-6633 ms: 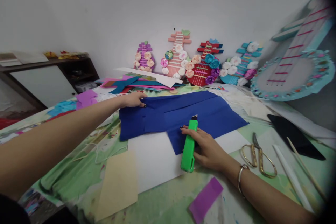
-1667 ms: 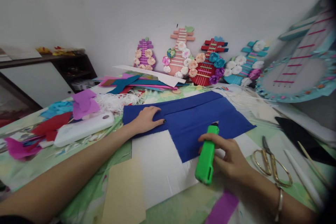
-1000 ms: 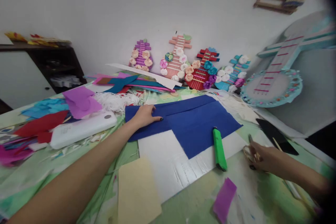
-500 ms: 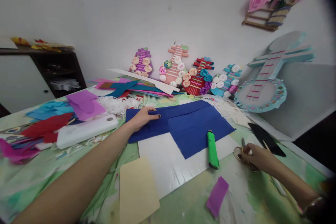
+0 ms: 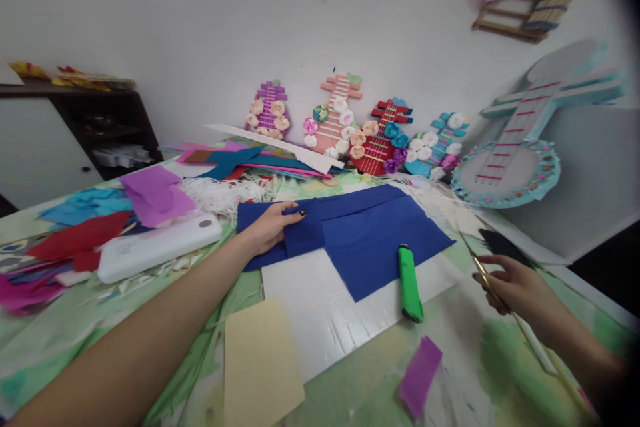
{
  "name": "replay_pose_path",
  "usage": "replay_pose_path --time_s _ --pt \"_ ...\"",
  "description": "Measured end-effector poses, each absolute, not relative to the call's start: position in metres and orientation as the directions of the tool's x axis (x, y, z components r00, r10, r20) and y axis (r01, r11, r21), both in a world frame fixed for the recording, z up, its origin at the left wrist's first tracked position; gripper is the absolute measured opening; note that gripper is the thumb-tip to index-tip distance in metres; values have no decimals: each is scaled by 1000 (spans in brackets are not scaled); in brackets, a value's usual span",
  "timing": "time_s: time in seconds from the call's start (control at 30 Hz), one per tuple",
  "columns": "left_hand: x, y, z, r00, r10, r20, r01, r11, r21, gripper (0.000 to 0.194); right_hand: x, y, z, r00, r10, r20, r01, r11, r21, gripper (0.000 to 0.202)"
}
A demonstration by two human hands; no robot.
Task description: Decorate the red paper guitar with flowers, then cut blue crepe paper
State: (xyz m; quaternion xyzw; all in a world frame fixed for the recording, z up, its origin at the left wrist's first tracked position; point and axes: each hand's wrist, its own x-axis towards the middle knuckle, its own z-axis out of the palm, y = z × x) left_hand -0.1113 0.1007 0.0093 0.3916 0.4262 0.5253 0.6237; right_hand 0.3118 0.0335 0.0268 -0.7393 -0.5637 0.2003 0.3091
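Blue crepe-like sheet (image 5: 370,233) lies partly over a white board (image 5: 335,320). My left hand (image 5: 273,227) pinches a folded part at its left end, thumb on top. At the right, my right hand (image 5: 507,283) holds gold-handled scissors (image 5: 480,267), raised off the table, blades pointing up and away to the left. Their handles are partly hidden by the fingers. A green cutter (image 5: 410,283) rests across the blue sheet's lower edge and the board. Nearer the front are a cream card (image 5: 263,360) and a purple scrap (image 5: 421,377).
At the left lie a white device (image 5: 160,248), white string (image 5: 225,195) and coloured scraps (image 5: 155,197). Decorated instrument shapes (image 5: 383,140) lean on the back wall. A large pale-blue one (image 5: 510,167) stands at the right, near a black flat object (image 5: 503,247).
My right hand has lifted the scissors off the table and turned them so the blades point forward. My left hand stays on the blue sheet. The view has shifted slightly.
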Motion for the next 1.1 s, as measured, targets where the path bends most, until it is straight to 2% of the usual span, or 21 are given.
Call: replay_pose_path --time_s 0.03,0.1,0.2,0.3,0.37,0.6,0.87,1.1 --pt "-111 101 9 76 989 -124 -335 143 931 25 301 31 33 235 972 13 633 -142 -761 40" --pt "-111 102 8 62 989 -131 -354 145 924 22 274 25 43 104 994 -29 547 -82 -833 49" --pt "-111 101 7 50 989 -136 -368 145 918 18 226 21 51 -73 987 -143 464 -93 -881 59" --pt "-111 101 8 46 989 -137 -380 145 914 17 182 23 50 -308 913 -267 336 -158 -929 59" --pt "-112 101 8 55 989 -135 -388 146 910 18 161 29 48 -394 868 -302 294 -193 -936 58" --pt "-117 105 4 72 989 -131 -423 149 894 23 126 53 34 -417 823 -386 327 -260 -909 55" --pt "-116 106 2 106 985 -136 -448 169 878 19 122 60 24 -476 802 -360 234 -279 -931 46" --pt "-116 106 2 100 985 -144 -447 174 877 22 118 60 22 -479 801 -358 230 -279 -932 54"
